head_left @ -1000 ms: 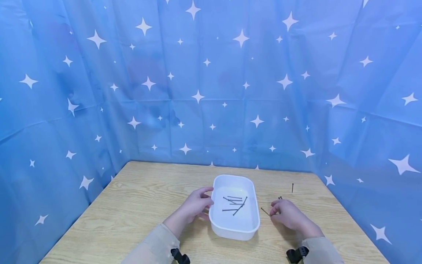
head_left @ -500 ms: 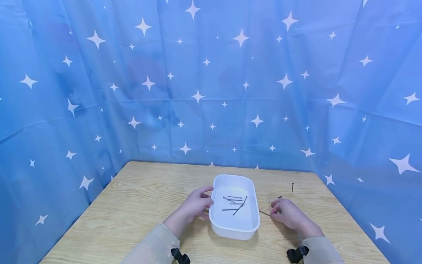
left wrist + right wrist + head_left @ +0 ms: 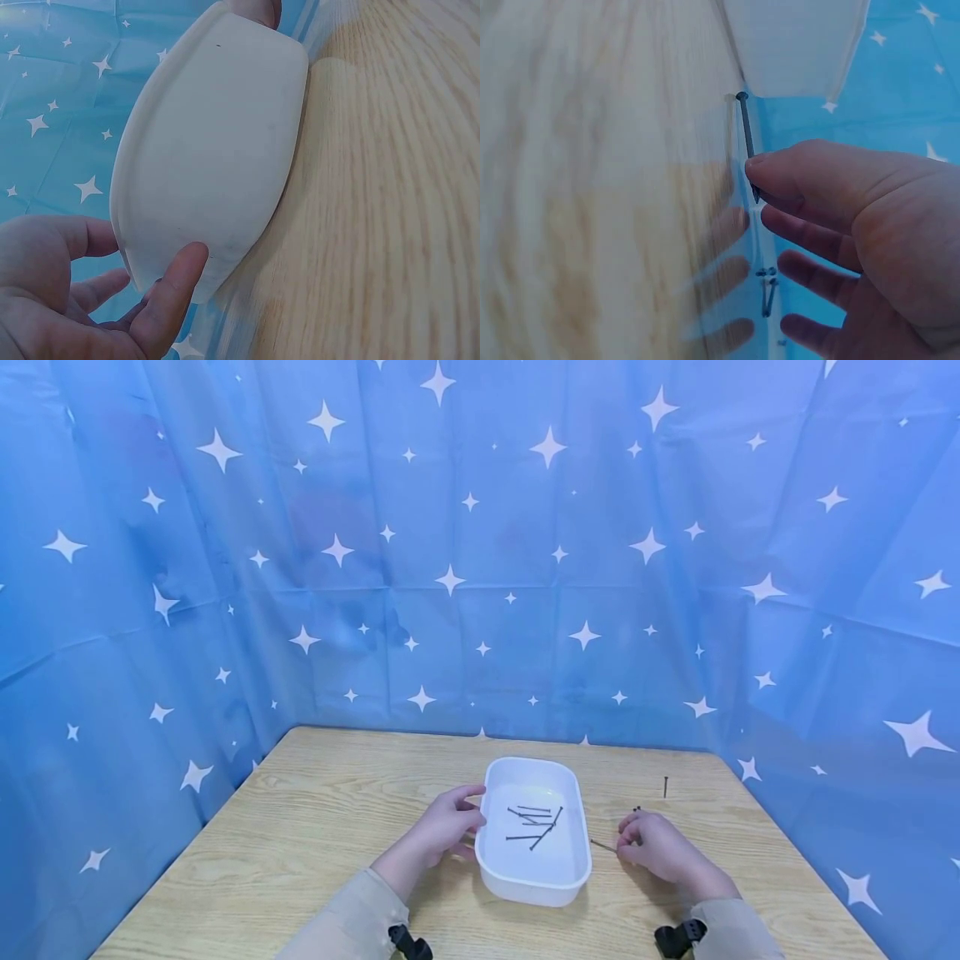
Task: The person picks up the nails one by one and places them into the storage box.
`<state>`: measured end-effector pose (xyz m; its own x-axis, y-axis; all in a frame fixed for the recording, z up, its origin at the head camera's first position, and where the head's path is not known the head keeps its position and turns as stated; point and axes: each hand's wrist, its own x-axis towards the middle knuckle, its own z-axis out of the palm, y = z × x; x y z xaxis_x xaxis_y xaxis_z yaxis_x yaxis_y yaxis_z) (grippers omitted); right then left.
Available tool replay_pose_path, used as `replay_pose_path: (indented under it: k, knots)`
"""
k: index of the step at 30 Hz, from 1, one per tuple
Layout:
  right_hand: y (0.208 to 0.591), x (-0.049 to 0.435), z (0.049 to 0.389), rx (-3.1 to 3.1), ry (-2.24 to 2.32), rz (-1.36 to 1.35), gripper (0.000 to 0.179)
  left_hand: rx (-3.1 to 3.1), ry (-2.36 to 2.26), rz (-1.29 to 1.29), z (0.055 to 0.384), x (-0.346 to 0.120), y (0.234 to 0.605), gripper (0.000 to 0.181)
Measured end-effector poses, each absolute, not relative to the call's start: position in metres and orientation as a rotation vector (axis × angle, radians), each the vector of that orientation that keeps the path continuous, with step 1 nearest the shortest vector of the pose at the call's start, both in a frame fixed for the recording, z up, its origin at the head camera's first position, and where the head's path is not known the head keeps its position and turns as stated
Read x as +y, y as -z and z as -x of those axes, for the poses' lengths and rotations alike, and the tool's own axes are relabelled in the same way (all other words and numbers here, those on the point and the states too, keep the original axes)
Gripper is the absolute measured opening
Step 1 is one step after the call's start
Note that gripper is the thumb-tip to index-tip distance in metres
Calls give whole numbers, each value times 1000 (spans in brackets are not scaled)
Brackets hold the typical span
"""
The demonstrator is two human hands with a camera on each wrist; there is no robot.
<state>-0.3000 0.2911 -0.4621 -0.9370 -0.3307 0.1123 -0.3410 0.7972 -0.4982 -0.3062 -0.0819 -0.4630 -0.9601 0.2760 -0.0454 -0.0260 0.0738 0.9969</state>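
Note:
A white plastic tub (image 3: pixel 534 895) sits on the table, with several dark nails (image 3: pixel 535 823) lying loose on its floor. My left hand (image 3: pixel 442 827) rests spread against the tub's left side; in the left wrist view its fingertips touch the outer wall and rim. To the right of the tub, my right hand (image 3: pixel 660 850) pinches one nail (image 3: pixel 747 139) near its pointed end between thumb and index finger. That nail's head points toward the tub's right wall, low over the table. The other right fingers are spread and hold nothing.
Just beyond my right fingers, a few nails (image 3: pixel 767 292) lie partly hidden in the head view. Another single nail (image 3: pixel 665 787) is farther back on the wooden table (image 3: pixel 360 785). A blue star-patterned curtain (image 3: pixel 480 668) encloses the table's back and sides.
The pinched nail has swung from a steeper slant to a flatter one, its head shifting left toward the tub. My right hand has edged slightly right; the left hand and tub stay put.

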Motion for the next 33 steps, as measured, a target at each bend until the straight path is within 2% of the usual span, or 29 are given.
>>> replay_pose_path:
  k: [11,25,33]
  knots:
    - [458,295,300,-2863,-794,-621,19,2129,-1986,-258,307,-81,465,68]
    - [435,296,292,-2795,-860,-479,8,2152,-1978,-245,306,-81,464,67]
    - [425,299,291,-2725,-862,-474,10,2106,-1999,-263,303,-82,460,69]
